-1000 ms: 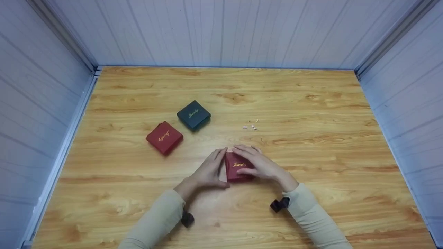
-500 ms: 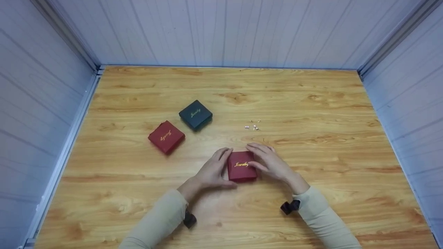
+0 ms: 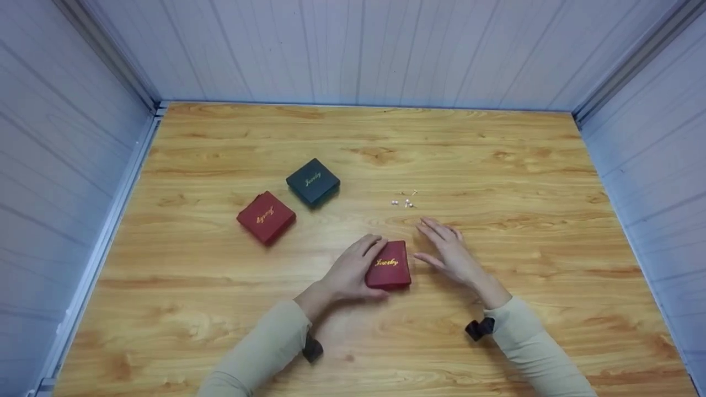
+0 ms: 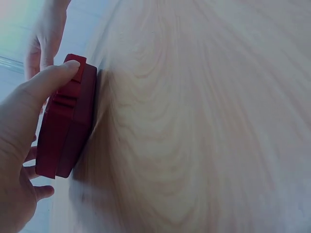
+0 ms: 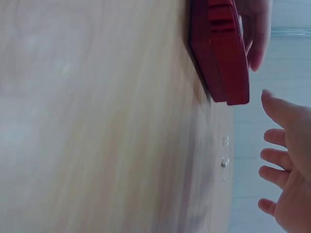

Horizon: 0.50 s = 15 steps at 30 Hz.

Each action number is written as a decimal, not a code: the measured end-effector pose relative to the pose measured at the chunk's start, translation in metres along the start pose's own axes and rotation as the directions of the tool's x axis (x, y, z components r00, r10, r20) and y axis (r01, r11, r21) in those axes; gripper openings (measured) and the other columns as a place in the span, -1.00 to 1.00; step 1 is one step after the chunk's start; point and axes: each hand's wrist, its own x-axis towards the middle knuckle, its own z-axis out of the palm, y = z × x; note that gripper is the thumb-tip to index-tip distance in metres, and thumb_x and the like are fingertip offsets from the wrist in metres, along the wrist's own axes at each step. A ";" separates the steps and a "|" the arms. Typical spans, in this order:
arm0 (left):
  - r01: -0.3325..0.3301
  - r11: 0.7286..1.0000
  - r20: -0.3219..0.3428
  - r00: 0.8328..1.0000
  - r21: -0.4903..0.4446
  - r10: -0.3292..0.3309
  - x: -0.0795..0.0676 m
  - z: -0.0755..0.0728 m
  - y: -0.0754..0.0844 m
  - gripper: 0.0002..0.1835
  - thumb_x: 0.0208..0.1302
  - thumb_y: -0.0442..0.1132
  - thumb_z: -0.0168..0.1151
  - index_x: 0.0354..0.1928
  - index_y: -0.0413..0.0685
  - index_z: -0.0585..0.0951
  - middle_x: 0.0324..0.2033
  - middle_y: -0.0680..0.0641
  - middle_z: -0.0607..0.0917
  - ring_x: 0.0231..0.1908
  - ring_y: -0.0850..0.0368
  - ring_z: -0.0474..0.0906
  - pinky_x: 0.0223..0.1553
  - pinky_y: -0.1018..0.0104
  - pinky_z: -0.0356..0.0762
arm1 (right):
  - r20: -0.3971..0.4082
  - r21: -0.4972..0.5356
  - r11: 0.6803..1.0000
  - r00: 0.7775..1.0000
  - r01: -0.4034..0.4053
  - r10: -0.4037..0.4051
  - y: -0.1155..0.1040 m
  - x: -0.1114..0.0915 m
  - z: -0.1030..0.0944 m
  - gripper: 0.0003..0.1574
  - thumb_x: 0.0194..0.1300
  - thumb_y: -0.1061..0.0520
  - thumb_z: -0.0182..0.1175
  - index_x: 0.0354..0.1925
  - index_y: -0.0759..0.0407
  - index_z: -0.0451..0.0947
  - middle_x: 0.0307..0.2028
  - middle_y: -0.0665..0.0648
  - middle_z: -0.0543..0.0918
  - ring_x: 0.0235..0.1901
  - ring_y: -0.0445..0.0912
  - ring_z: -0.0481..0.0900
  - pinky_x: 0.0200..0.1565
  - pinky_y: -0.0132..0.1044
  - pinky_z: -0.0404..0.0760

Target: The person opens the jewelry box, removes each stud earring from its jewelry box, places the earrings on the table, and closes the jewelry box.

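Observation:
A red jewelry box [image 3: 389,266] with gold "Jewelry" lettering lies closed on the table. My left hand [image 3: 349,271] holds it from the left, its thumb along the near side and fingers at the far side. In the left wrist view, the thumb [image 4: 58,75] lies against the front of the box [image 4: 68,119], and some fingertips are hidden behind it. My right hand [image 3: 449,253] is apart from the box on its right, fingers loosely extended and holding nothing. In the right wrist view, a gap separates the right hand [image 5: 296,160] from the box [image 5: 226,58].
Another red jewelry box [image 3: 267,218] rests at the left, and a dark green jewelry box [image 3: 313,182] is behind it. Several small pearl studs [image 3: 408,203] lie scattered beyond my right hand. Pale panels [image 3: 358,55] wall the table [image 3: 496,165] at the back and sides.
My right hand has let go of the near red box and moved right, away from it. My left hand has shifted slightly right and now reaches further around the box.

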 end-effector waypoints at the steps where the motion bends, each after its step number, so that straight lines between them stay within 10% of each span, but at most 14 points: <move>1: -0.001 1.000 0.007 1.000 0.006 0.001 0.001 0.000 0.000 0.10 -0.30 0.26 0.34 0.28 -0.16 0.14 0.21 -0.14 0.20 0.23 0.00 0.06 0.21 0.17 0.02 | 0.012 -0.004 1.000 1.000 -0.011 0.011 0.002 -0.001 -0.001 -0.20 0.07 -0.09 0.21 0.19 0.28 0.27 0.18 0.29 0.27 0.18 0.11 0.17 0.09 0.19 0.04; 15: -0.021 0.998 0.009 1.000 0.054 0.020 0.004 -0.002 0.005 0.03 -0.32 0.05 0.40 0.23 -0.29 0.19 0.13 -0.21 0.28 0.15 -0.03 0.18 0.16 0.21 0.14 | 0.103 -0.072 0.991 0.987 -0.117 0.124 0.022 -0.015 -0.018 -0.05 0.03 -0.22 0.19 0.25 0.24 0.16 0.25 0.27 0.15 0.24 0.12 0.05 0.12 0.19 -0.06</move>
